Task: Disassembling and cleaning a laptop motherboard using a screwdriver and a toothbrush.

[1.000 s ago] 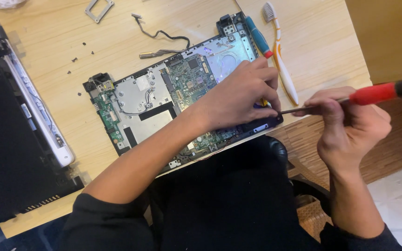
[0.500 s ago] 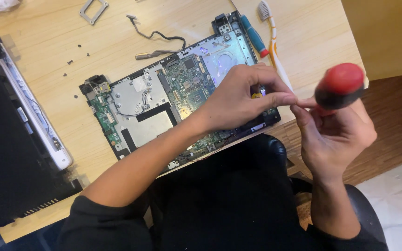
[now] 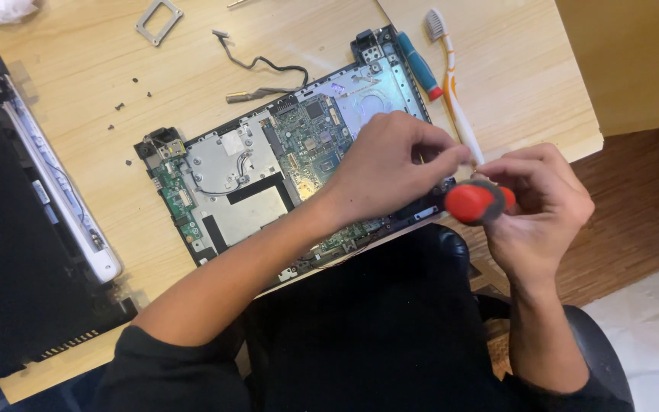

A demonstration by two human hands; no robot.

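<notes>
An opened laptop base (image 3: 245,183) with a green circuit board and silver shielding lies on the wooden table (image 3: 78,114). My left hand (image 3: 390,164) rests over its right end, fingertips pinched at the shaft of a screwdriver. My right hand (image 3: 539,206) grips that screwdriver's red and black handle (image 3: 476,202), whose butt end points toward the camera. The screwdriver's tip is hidden behind the hands.
A black laptop lid with a white edge (image 3: 32,206) lies at the left. A toothbrush (image 3: 455,99), a blue-handled tool (image 3: 419,65), a loose cable (image 3: 261,65), a metal bracket (image 3: 159,19) and several small screws (image 3: 127,95) sit on the table. The table edge is at the right.
The screwdriver has swung from lying sideways to pointing its handle end at the camera. Both hands drew closer together over the laptop's right end.
</notes>
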